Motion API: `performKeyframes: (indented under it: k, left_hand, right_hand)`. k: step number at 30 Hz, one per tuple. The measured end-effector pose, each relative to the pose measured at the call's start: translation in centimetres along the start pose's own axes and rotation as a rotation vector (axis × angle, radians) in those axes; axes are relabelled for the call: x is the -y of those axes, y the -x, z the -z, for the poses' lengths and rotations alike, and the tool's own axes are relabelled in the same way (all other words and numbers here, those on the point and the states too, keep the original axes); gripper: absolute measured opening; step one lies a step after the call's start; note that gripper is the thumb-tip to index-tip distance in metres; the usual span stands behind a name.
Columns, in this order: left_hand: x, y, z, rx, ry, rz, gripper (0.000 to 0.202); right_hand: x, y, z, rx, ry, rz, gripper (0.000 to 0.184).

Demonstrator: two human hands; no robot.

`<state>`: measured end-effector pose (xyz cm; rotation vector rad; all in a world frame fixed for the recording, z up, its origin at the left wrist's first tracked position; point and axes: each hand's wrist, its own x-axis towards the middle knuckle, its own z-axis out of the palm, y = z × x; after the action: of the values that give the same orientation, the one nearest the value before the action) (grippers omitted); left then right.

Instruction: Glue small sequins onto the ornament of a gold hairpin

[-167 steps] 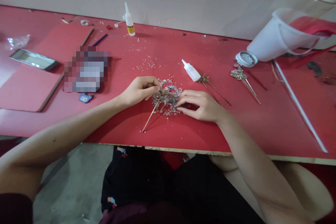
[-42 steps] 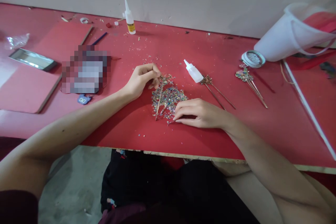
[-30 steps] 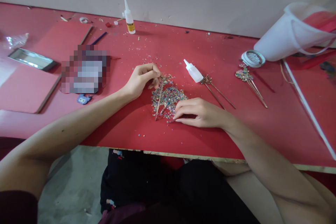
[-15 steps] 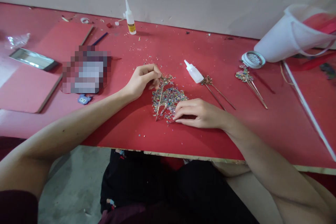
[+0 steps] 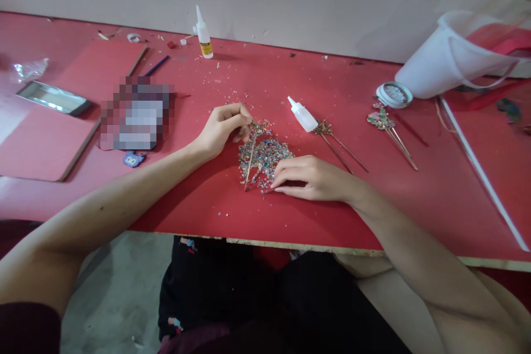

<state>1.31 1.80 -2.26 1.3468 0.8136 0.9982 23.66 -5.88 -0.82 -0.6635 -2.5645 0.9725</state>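
Note:
My left hand (image 5: 227,128) is closed, pinching the ornamented head of a metal hairpin (image 5: 250,163). The hairpin's thin shank slants down over a pile of small shiny multicoloured flakes (image 5: 269,154). At the pile's lower right edge, my right hand (image 5: 310,178) is closed on slim tweezers (image 5: 269,191), only their tip showing beyond the fingers. That tip is low by the red tabletop, close to a few loose flakes. Behind the right hand, a white glue bottle (image 5: 303,116) lies tipped against the head of another two-pronged hairpin (image 5: 324,128).
Upright near the wall is a yellow-labelled glue bottle (image 5: 204,38). On the right are a flake-decorated hairpin (image 5: 381,119), a round tin (image 5: 394,95) and a leaning white bucket (image 5: 427,58). A blurred-out phone-like object (image 5: 143,116), a narrow box (image 5: 53,98) and red boards (image 5: 45,144) occupy the left.
The view has shifted slightly. Both hands keep nearly the same places and grips; the tweezers' tip remains beside the pile.

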Motion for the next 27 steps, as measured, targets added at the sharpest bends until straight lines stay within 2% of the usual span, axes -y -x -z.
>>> performKeyframes:
  k: [13,19,27]
  left_hand:
    - [0.4,-0.02,0.19,0.021,0.029,-0.04,0.007]
    - [0.37,0.0,0.17,0.033,0.044,-0.037,0.007]
    - [0.13,0.08,0.09,0.051,0.034,-0.027,0.009]
  right_hand:
    - [-0.66,0.14,-0.18,-0.195,0.086,-0.074,0.014]
    - [-0.59,0.19,-0.1,-0.105,0.069,-0.012,0.013]
    - [-0.67,0.16,-0.31,-0.098,0.112,-0.02,0.014]
